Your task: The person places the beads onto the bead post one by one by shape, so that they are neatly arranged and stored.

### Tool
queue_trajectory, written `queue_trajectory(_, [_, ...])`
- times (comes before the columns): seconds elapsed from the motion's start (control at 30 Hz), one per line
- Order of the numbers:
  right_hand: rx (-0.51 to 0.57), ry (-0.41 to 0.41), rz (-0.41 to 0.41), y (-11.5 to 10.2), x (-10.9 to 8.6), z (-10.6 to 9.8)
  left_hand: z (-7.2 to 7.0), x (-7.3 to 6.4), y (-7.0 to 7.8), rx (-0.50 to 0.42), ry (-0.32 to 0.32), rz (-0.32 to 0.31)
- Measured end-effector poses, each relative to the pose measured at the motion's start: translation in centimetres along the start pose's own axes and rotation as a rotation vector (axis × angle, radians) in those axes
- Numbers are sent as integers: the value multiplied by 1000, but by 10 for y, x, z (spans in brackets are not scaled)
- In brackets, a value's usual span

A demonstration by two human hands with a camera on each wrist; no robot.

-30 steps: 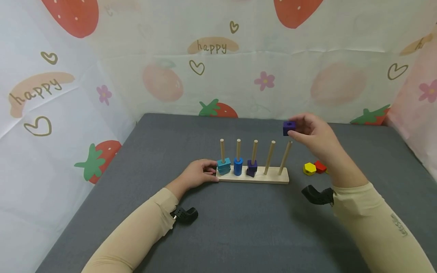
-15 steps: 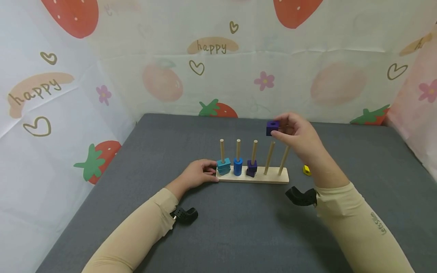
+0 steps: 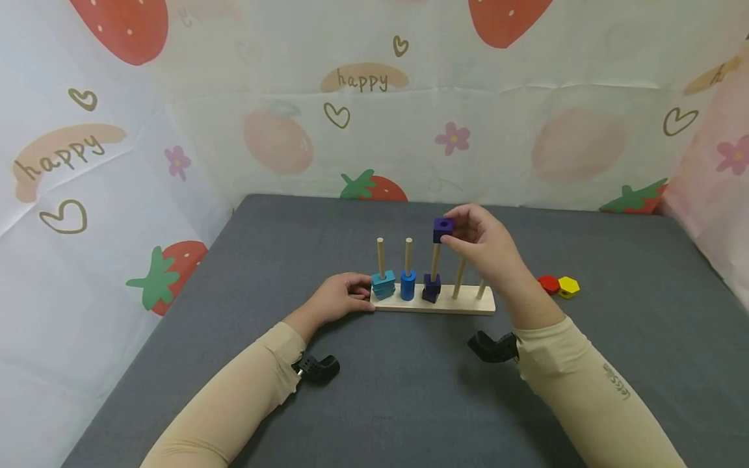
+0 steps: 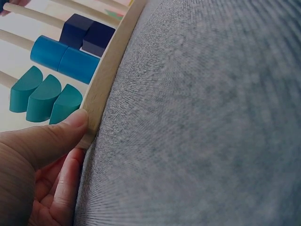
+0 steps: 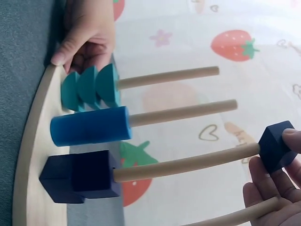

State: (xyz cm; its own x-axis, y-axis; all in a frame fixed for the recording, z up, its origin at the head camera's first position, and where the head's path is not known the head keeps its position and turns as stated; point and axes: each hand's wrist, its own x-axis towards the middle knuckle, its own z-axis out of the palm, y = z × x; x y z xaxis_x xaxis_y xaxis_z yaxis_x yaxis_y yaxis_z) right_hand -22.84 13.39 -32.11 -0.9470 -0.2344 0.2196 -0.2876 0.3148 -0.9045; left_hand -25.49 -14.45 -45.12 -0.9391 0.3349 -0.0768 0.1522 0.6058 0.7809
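My right hand (image 3: 482, 247) pinches a dark purple cube block (image 3: 443, 230) with a hole through it, right at the top of the middle peg (image 5: 188, 165). Lower on that peg sit two more purple cubes (image 5: 80, 175), turned differently from each other. The pegs rise from a long wooden base (image 3: 471, 303). At the base's left end my left hand (image 3: 336, 298) grips the wood, thumb on the near side and fingers curled behind. Beside it, three teal half-round blocks (image 5: 89, 88) fill the lower first peg, and blue cylinders (image 5: 91, 126) the second.
A red hexagonal block (image 3: 549, 285) and a yellow hexagonal block (image 3: 568, 287) lie on the grey tabletop (image 3: 398, 390), right of the base and partly behind the right forearm. Two bare pegs (image 3: 460, 278) stand under the right hand. A printed cloth (image 3: 497, 97) hangs behind the table.
My right hand has carried the purple cube leftward from beyond the last peg to the middle peg's top, dipping slightly. The left hand and wooden base have stayed put.
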Motion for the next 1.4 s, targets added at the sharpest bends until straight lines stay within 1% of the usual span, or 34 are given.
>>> queue_trajectory(0.2, [41, 2, 22, 4, 1, 4, -1, 0, 1, 7, 1, -2])
queue_trajectory(0.33, [93, -1, 34, 7, 1, 6, -1, 0, 2, 13, 0, 0])
queue_trajectory(0.43, [116, 8, 58, 9, 0, 7, -1, 0, 2, 14, -3, -1])
queue_trajectory(0.67, [55, 14, 117, 12, -3, 11, -2, 0, 2, -1, -7, -4])
queue_trajectory(0.83, [40, 37, 117, 16, -5, 14, -1, 0, 2, -3, -4, -9])
queue_trajectory(1.03, [55, 50, 159, 23, -8, 18, -1, -1, 2, -15, -2, -13])
queue_trajectory(1.3, [140, 67, 211, 34, -11, 25, -1, -2, 4, -20, -6, -13])
queue_trajectory(1.4, [129, 66, 236, 38, -12, 27, -1, -2, 4, -21, -7, -14])
